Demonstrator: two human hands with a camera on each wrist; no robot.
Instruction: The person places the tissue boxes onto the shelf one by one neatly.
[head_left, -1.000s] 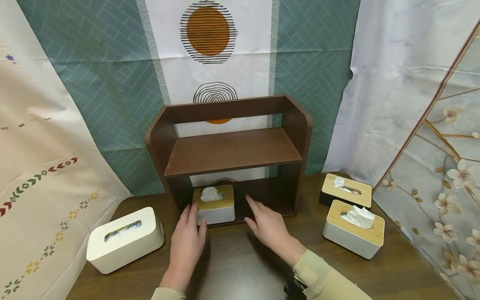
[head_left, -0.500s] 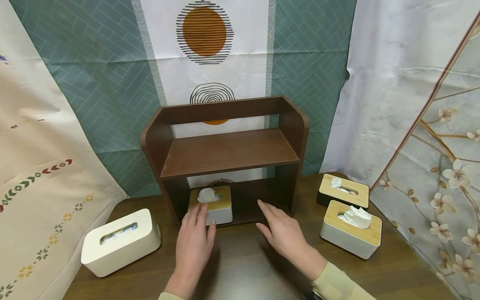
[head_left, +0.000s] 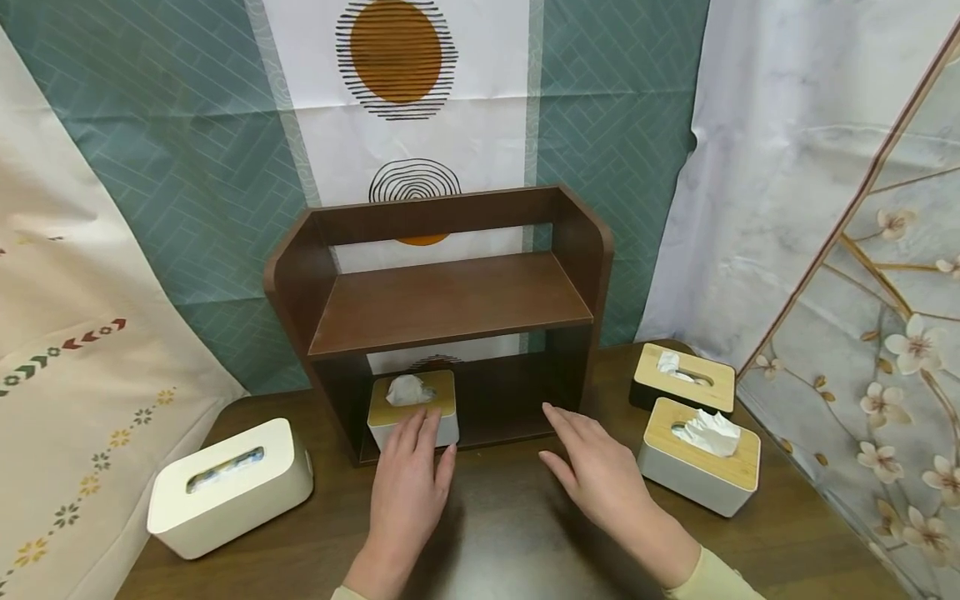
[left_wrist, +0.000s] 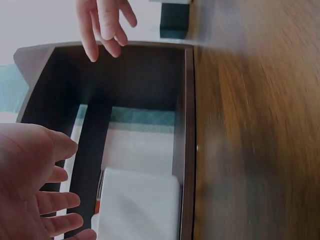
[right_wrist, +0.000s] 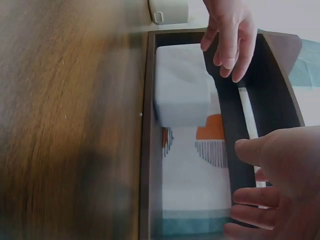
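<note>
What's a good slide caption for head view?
Both hands open before a brown two-tier shelf: one tissue box in its lower tier, three more boxes on the table.

It looks like a homely set staged on a bench (head_left: 498,542), closed in by printed fabrics: a teal-and-white geometric curtain (head_left: 615,150) at the far side, a cream floral cloth (head_left: 67,275) on the left, a blossom-print curtain (head_left: 840,400) on the right. A two-tier desktop shelf (head_left: 450,302) and tissue boxes (head_left: 444,388) give it a household look.
</note>
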